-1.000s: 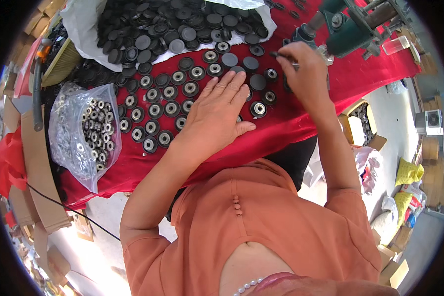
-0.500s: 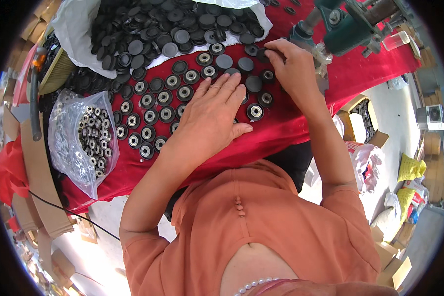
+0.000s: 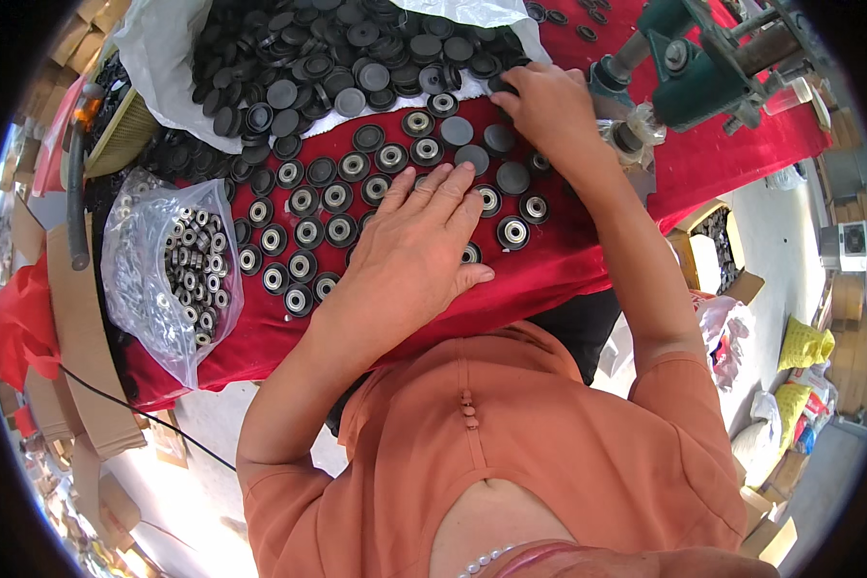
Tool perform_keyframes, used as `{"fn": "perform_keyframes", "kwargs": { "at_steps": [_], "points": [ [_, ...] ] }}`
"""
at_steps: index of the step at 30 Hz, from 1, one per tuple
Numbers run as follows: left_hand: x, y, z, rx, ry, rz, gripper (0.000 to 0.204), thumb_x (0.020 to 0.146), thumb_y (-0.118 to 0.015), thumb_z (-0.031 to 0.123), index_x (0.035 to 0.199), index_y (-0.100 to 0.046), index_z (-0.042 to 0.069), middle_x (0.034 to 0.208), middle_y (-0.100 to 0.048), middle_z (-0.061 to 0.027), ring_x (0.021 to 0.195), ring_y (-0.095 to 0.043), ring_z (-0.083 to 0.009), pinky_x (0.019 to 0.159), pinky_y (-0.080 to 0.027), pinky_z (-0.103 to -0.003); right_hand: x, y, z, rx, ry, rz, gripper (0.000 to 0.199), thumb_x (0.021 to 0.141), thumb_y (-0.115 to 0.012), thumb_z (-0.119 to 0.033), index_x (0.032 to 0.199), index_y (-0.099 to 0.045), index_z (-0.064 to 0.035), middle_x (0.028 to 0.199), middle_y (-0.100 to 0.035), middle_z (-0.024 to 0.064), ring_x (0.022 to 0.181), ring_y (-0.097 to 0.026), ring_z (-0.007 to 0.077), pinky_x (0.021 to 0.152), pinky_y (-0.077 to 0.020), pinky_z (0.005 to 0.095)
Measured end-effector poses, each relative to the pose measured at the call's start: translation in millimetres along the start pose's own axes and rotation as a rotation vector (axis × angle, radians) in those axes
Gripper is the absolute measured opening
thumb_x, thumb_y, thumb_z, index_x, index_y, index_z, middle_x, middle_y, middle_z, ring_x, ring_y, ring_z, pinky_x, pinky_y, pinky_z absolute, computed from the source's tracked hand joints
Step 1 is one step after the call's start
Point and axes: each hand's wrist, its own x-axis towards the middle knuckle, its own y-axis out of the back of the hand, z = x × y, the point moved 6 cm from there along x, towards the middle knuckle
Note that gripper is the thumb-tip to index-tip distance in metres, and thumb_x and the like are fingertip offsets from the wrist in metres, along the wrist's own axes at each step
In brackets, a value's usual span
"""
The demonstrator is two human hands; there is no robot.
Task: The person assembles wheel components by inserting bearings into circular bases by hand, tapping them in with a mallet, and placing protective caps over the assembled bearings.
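A red cloth (image 3: 549,279) covers the table, and black round caps are laid out on it in rough rows. Many of the caps (image 3: 308,231) toward the left edge and the middle are already fitted with shiny metal bearings, so that part of the work is judged done. A few plain caps (image 3: 472,157) near the far middle are seen without bearings and appear left to be fitted.

The left hand (image 3: 419,246) is laid flat and spread wide over the fitted caps near the front edge of the cloth; nothing is held in it. The right hand (image 3: 549,106) is reached to the far edge, where its fingers are curled at the rim of the loose pile (image 3: 337,48) of black caps heaped on a white sheet; whether a cap is pinched cannot be told.

A clear bag (image 3: 169,275) of bearings is lying at the left edge, well filled. The pile is large too, so much stock is judged to remain. A green press (image 3: 703,58) is standing at the far right corner, just beside the right hand.
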Motion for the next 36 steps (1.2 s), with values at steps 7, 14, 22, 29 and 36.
{"fn": "perform_keyframes", "kwargs": {
  "at_steps": [7,14,22,29,36],
  "points": [
    [-2,3,2,-0.021,0.011,-0.006,0.067,0.079,-0.080,0.028,0.134,-0.055,-0.002,0.150,-0.046,-0.0193,0.140,-0.043,-0.0345,0.118,-0.032,-0.049,14,14,22,0.158,-0.161,-0.020,0.024,0.091,-0.070,-0.026,0.100,-0.074,-0.0034,0.098,-0.074,0.0141,0.085,-0.070,0.0274,0.073,-0.0524,0.0378],
    [-3,2,-1,-0.003,-0.007,0.003,0.067,0.079,-0.080,0.027,0.134,-0.055,-0.003,0.150,-0.046,-0.0190,0.140,-0.044,-0.0341,0.118,-0.032,-0.049,-35,39,9,1.548,-0.688,-0.171,0.023,0.094,-0.074,-0.023,0.099,-0.075,0.0004,0.080,-0.068,0.0007,0.075,-0.066,0.0098,0.066,-0.0507,0.0245],
    [-4,4,1,0.004,0.005,-0.005,0.067,0.079,-0.079,0.026,0.135,-0.055,-0.001,0.151,-0.046,-0.0174,0.141,-0.043,-0.0338,0.119,-0.032,-0.049,-73,77,-7,0.157,0.092,0.294,0.015,0.083,-0.077,-0.011,0.098,-0.075,-0.0094,0.091,-0.073,0.0020,0.083,-0.067,0.0185,0.076,-0.0477,0.0342],
    [-1,3,4,-0.007,-0.003,-0.032,0.068,0.078,-0.080,0.025,0.135,-0.054,-0.001,0.151,-0.045,-0.0174,0.141,-0.043,-0.0342,0.119,-0.032,-0.049,-92,58,-20,0.087,0.080,0.199,0.019,0.079,-0.076,-0.010,0.098,-0.075,-0.0101,0.097,-0.074,0.0009,0.096,-0.066,0.0191,0.091,-0.0403,0.0376],
    [-1,3,3,-0.019,0.007,-0.037,0.067,0.077,-0.080,0.024,0.134,-0.055,-0.001,0.150,-0.047,-0.0176,0.139,-0.044,-0.0350,0.119,-0.033,-0.049,-103,65,-32,0.041,0.024,0.127,0.025,0.082,-0.069,-0.006,0.107,-0.075,-0.0090,0.110,-0.073,0.0025,0.107,-0.064,0.0195,0.099,-0.0362,0.0400]
  ]
}}
